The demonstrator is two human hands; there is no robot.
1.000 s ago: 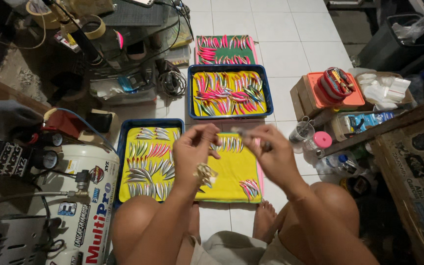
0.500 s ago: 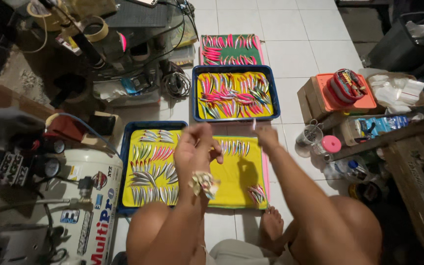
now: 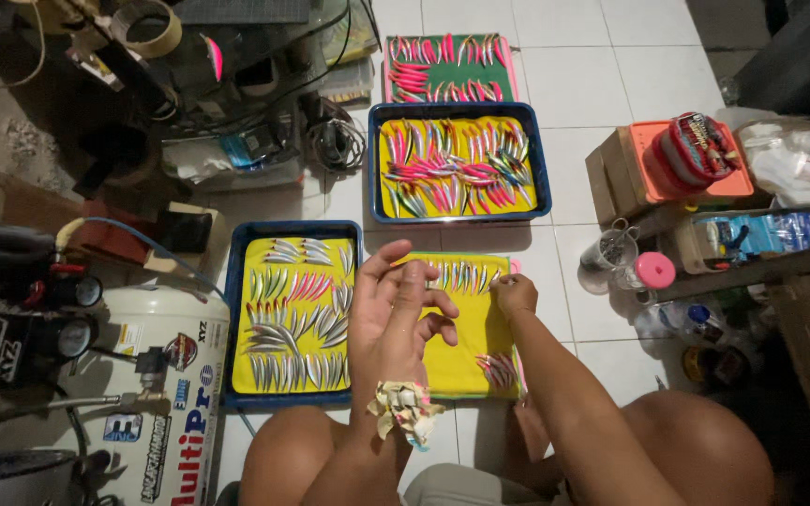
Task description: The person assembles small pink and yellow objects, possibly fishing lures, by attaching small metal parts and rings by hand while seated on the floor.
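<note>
Head view | left hand (image 3: pixel 396 314) open, empty, above yellow mat (image 3: pixel 466 351) | right hand (image 3: pixel 515 292) pinching at lure row (image 3: pixel 461 276), contents unclear | step: laying lures out | next: careful, even placement

dim edges, bright centre, perhaps slightly blurred.

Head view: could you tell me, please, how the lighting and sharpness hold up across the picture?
Head view: the yellow mat and upper blue tray are brightly lit and sharp; the left edge and right lower corner fall into dim shadow; the left hand is slightly soft; white floor tiles show no harsh glare.
</note>
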